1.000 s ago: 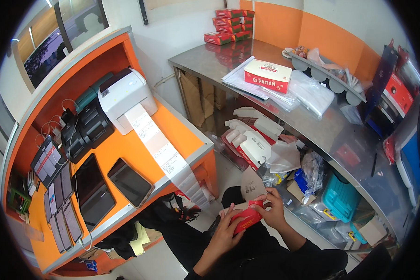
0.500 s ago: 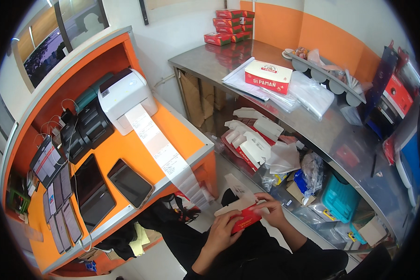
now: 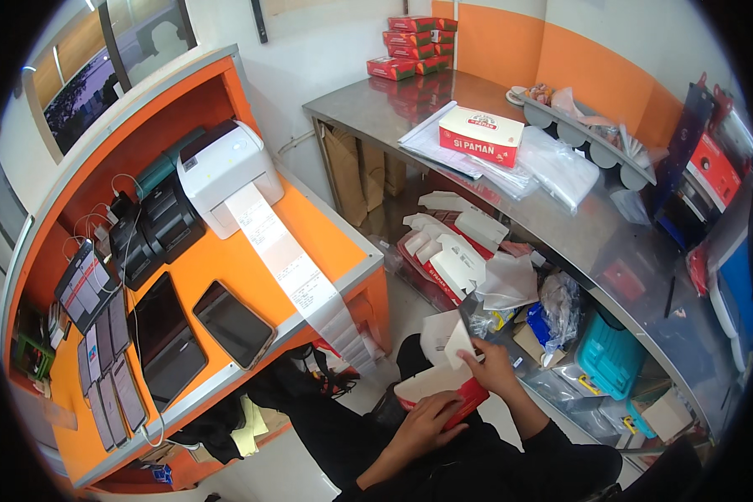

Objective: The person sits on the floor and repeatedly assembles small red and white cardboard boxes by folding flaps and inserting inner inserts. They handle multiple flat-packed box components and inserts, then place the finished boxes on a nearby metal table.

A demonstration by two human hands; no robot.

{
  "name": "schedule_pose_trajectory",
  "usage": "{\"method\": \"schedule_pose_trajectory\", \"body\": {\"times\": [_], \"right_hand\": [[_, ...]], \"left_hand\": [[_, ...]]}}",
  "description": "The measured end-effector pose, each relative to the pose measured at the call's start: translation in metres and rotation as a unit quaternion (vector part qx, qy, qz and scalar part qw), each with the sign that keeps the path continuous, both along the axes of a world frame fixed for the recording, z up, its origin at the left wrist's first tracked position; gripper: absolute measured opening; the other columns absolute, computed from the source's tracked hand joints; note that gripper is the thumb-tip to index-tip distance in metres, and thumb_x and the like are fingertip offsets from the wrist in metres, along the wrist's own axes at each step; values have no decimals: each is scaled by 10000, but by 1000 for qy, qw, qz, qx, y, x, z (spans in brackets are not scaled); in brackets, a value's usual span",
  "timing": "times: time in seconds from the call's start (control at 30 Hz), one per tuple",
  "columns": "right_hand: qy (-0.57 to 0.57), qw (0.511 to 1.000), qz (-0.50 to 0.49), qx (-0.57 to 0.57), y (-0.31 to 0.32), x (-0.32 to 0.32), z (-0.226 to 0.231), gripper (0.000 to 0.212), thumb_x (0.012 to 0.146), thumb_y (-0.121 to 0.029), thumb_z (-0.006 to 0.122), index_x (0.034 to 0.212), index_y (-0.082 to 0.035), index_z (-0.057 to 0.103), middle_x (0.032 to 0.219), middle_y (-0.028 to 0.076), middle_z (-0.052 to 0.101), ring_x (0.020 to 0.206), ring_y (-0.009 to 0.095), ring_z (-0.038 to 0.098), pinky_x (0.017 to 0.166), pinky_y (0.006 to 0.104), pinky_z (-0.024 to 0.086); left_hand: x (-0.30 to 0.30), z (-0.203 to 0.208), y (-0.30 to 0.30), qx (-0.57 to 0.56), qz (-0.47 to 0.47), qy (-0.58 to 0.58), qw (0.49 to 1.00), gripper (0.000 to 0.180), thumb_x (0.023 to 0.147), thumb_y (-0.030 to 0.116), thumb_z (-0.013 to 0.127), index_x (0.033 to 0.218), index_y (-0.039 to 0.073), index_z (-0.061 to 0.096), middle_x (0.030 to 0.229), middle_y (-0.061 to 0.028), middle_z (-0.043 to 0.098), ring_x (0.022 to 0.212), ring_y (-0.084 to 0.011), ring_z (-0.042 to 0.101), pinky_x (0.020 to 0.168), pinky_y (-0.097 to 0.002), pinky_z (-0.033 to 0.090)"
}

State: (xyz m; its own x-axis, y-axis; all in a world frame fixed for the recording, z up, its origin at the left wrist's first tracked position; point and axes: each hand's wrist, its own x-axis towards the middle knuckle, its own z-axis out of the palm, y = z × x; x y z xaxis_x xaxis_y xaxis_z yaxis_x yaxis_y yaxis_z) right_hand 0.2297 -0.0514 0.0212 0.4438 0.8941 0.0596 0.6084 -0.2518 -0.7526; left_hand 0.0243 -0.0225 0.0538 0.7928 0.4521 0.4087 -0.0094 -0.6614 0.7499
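Note:
Above my lap is a red and white cardboard food box (image 3: 420, 386), its lid raised and its pale inside showing. My left hand (image 3: 427, 427) holds the near side, fingers bent over the red wall and its edge. On the right, my right hand (image 3: 495, 373) pinches a white side flap that stands up next to the lid. The left thumb and the box's underside are hidden.
Folded red and white boxes (image 3: 456, 261) fill a lower shelf. A steel table (image 3: 343, 104) above carries a finished box (image 3: 479, 139) and papers. On the orange desk (image 3: 326, 238) to the left, a label printer (image 3: 228, 177) trails a long paper strip (image 3: 288, 272) over the edge, near several phones.
The box has shifted slightly right and opened wider. My left hand has slid right and down along it; my right hand has moved up onto the side flap.

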Motion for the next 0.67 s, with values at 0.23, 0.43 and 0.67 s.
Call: {"method": "schedule_pose_trajectory", "body": {"times": [0.23,0.43,0.67], "right_hand": [[184,983,-19,11,-13,7,-7,240,905,-201,588,910,32,648,745,62,668,637,93,602,596,251,474],[406,913,36,26,-5,-4,-16,261,938,-192,551,1007,42,642,852,48,668,737,73,596,656,236,488],[423,906,10,-5,-4,-16,-16,259,919,-222,584,1006,13,651,798,47,672,661,63,598,583,213,474]], "left_hand": [[-36,-55,60,-260,368,-213,867,306,953,235,464,1008,-25,614,1025,-99,610,945,-205,565,857,-325,418],[-63,-100,59,-661,27,-233,712,902,818,717,347,1440,76,224,1499,-74,235,1377,-261,199,1118,-441,162],[-50,-82,41,-613,-129,-396,671,1092,685,893,208,1478,148,109,1536,-84,117,1392,-303,133,1114,-510,115]]}}
